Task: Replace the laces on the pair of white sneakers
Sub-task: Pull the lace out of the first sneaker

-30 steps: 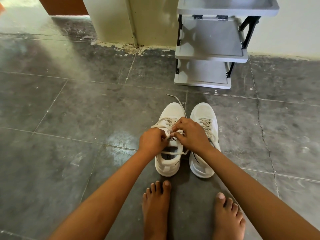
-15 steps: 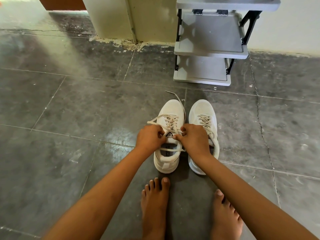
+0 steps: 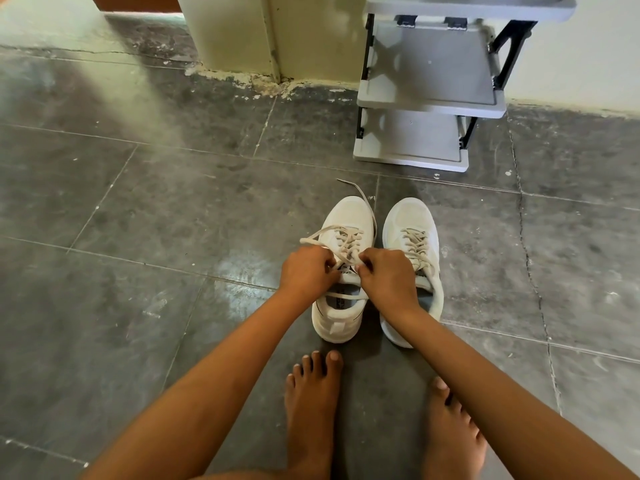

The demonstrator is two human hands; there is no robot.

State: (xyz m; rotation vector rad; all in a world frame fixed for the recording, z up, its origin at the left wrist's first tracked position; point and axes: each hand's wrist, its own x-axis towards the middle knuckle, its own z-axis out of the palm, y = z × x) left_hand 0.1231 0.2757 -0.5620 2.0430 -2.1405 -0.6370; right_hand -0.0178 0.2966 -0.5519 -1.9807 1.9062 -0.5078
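Hands were pulled slightly apart versus a second ago, when they were bunched together over the tongue; the lace was drawn out further sideways. Left hand [image 3: 306,273] and right hand [image 3: 388,277] were both pinched on the lace [image 3: 346,237] of the left sneaker [image 3: 346,216], knuckles close but not touching. One strand was stretched across that shoe's opening, on the side away from the rack [image 3: 429,91]. A loose lace end [image 3: 349,184] was laid past the toe, toward the rack. Right sneaker [image 3: 410,216] was laced, just beside the left one, its heel partly covered by the right wrist. Both were parked on the tiled floor [image 3: 138,237] in front of the rack, toes toward it. Bare feet [image 3: 311,393] were planted behind the heels, farthest from the rack.
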